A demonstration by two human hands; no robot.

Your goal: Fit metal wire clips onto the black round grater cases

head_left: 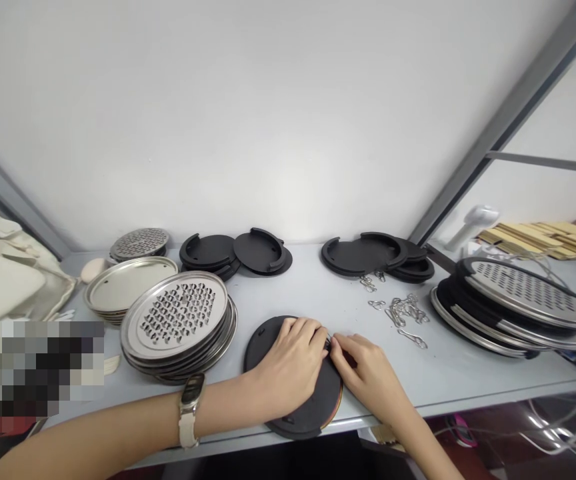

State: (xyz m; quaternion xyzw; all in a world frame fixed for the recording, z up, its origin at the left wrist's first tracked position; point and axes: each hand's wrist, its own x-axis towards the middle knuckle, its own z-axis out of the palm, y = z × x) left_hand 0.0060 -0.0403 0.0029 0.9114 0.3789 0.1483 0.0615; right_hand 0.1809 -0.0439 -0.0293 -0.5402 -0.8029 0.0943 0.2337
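A black round plastic holder point(295, 398) lies on the table's front edge, with a thin red-and-yellow rim showing at its lower right. My left hand point(298, 353), a watch on its wrist, rests across the holder with its fingers curled over the right edge. At that same edge my right hand point(358, 363) pinches with thumb and forefinger; a small dark or metal bit shows between the hands, too small to name. Loose wire clips point(408, 310) lie just beyond my right hand. Left of the holder stands a stack of round metal grater plates point(178, 313).
Black round holders point(211, 252) lie at the back wall, and more holders point(363, 253) lie right of them. Plain metal discs point(133, 283) are stacked at left. A pile of graters in black holders point(518, 300) stands at right, near wooden strips point(543, 237) and white cables.
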